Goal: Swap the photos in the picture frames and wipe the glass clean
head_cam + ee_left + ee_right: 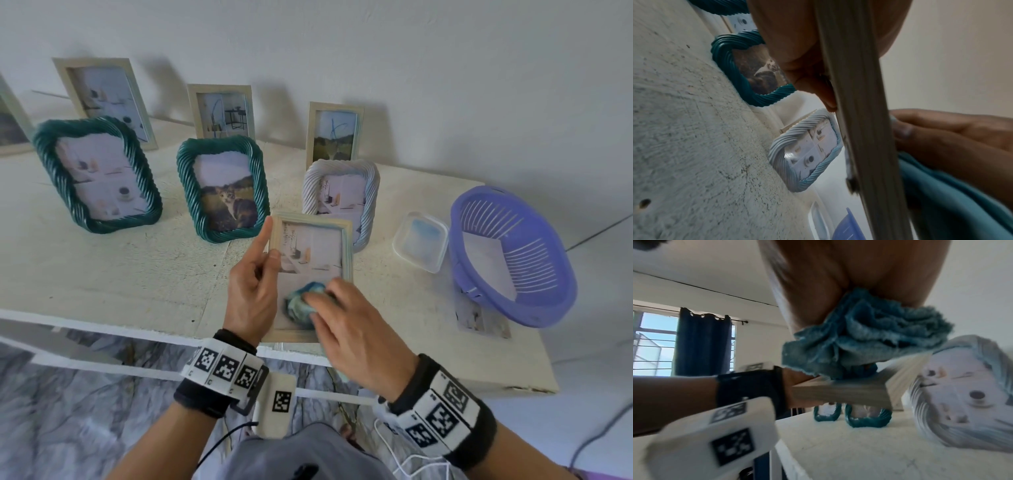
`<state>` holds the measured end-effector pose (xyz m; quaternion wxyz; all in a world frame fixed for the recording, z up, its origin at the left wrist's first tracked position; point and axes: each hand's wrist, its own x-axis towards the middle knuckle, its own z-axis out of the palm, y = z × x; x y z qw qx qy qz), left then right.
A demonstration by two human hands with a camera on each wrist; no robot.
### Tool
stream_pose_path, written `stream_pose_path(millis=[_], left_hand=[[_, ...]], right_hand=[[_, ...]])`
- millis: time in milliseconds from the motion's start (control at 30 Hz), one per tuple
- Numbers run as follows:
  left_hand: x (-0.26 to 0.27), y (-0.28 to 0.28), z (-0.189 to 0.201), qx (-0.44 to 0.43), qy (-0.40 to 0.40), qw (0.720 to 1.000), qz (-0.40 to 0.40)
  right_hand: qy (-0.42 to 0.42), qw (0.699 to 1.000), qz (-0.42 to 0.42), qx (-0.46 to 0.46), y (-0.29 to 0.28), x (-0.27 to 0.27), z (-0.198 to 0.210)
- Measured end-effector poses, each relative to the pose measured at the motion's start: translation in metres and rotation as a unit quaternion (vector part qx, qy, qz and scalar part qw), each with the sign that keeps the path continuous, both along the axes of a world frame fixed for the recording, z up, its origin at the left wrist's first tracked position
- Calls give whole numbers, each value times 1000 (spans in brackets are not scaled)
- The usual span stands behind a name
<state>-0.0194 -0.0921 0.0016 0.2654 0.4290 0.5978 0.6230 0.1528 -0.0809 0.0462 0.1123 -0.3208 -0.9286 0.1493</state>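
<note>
From my head view, my left hand [251,291] grips the pale wooden frame [346,246] by its left edge above the table [120,274], while my right hand [346,329] presses a bunched teal cloth [301,303] on its lower glass.

At my left wrist, the frame's edge [863,113] runs between my fingers.

At my right wrist, fingers clutch the cloth [869,337] atop the frame [840,392].

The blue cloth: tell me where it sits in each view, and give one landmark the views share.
Head: blue cloth bunched under the right hand, low on the glass of the held frame, centre.
Left wrist: lower right, behind the frame's edge.
Right wrist: upper centre, gripped on the frame.
Shared landmark: white twisted frame.
</note>
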Motion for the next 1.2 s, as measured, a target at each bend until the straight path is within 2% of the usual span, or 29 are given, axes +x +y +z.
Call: stream_pose_path(millis=[100,233,400,467,567,800,933,1000,1100,1200], left_hand=[[-1,-2,-1,-10,-28,1000,11],[1,-2,0,-17,-41,999,13],[0,-6,0,-25,-65,998,1],[3,-9,2,-25,-73,997,3],[6,-6,2,-24,-73,997,14],[7,-9,3,-30,-74,997,11],[10,-4,7,-29,-76,997,0],[10,-4,8,-23,-79,997,-4],[10,-4,8,-26,-77,997,-5],[11,-4,8,-27,-71,997,-9]], right_hand=[[-10,998,56,9,19,5,6],[-26,998,32,54,42,3,17],[-65,985,159,24,27,16,18],[-87,977,187,49,34,22,23],[-94,976,171,95,42,24,27],[-99,976,176,78,32,18,20],[-57,991,54,105,48,15,23],[-41,993,31,102,43,13,22],[-16,995,74,58,26,13,18],[-26,991,134,11,12,20,15]])
